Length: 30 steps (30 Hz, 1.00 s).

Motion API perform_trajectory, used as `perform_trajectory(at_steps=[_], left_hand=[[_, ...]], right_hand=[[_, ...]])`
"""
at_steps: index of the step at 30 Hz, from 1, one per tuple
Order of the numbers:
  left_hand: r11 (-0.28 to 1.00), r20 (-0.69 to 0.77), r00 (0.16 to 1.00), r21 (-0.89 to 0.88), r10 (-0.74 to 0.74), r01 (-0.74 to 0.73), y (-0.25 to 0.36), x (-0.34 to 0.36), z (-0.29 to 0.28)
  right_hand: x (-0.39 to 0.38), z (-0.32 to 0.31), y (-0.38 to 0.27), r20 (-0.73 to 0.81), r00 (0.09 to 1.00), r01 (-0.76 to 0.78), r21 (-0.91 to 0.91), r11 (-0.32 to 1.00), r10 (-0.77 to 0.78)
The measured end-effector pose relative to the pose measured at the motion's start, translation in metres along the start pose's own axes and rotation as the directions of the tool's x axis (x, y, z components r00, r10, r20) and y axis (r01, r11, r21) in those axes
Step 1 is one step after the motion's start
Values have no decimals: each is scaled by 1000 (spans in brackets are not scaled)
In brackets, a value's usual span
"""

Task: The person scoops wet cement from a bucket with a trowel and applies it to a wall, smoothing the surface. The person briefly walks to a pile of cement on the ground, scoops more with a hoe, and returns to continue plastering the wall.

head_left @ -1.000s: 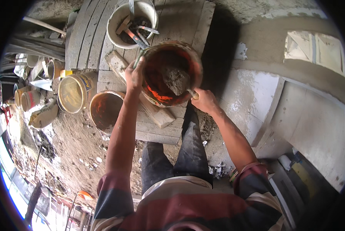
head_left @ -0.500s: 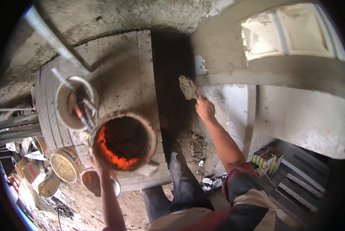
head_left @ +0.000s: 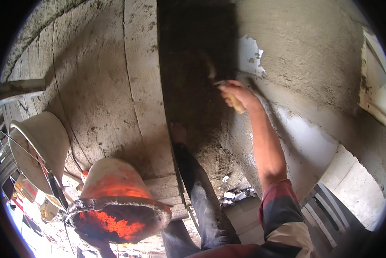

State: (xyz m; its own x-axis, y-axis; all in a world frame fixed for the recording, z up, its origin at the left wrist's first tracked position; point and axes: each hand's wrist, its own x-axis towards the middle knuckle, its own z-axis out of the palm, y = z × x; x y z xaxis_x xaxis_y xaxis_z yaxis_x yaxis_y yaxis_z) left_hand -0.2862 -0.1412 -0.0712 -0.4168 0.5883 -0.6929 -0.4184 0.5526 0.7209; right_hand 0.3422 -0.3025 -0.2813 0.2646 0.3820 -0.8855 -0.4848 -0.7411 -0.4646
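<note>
My right hand (head_left: 240, 95) is closed around the wooden handle of a trowel (head_left: 236, 104). Its blade, smeared by motion, points into the dark gap beside the plastered wall (head_left: 300, 47). At the lower left, a mortar-crusted bucket (head_left: 111, 176) shows its round mouth toward me, its inside dark with a bright orange patch. Part of my left forearm (head_left: 101, 248) shows just below the bucket's rim; the left hand itself is hidden behind the bucket, so its fingers cannot be seen.
Wooden planks (head_left: 98, 81) form a platform on the left. A pale bucket (head_left: 46, 142) with a wire handle and tools lies tilted at its edge. White patches (head_left: 250, 56) show through the wall's plaster. Rubble (head_left: 234, 195) lies by my legs, near slats at the lower right.
My view has shifted, so the buckets sit lower and farther left. The trowel, earlier raised with grey mortar on its blade, now points into the dark gap. My left hand has gone out of sight.
</note>
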Motion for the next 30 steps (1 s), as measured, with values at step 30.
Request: perform_trajectory(at_steps=[30], left_hand=[[900, 578, 816, 371, -30, -230, 3, -100, 6]], right_hand=[[-366, 321, 70, 399, 775, 555, -800, 226, -490]])
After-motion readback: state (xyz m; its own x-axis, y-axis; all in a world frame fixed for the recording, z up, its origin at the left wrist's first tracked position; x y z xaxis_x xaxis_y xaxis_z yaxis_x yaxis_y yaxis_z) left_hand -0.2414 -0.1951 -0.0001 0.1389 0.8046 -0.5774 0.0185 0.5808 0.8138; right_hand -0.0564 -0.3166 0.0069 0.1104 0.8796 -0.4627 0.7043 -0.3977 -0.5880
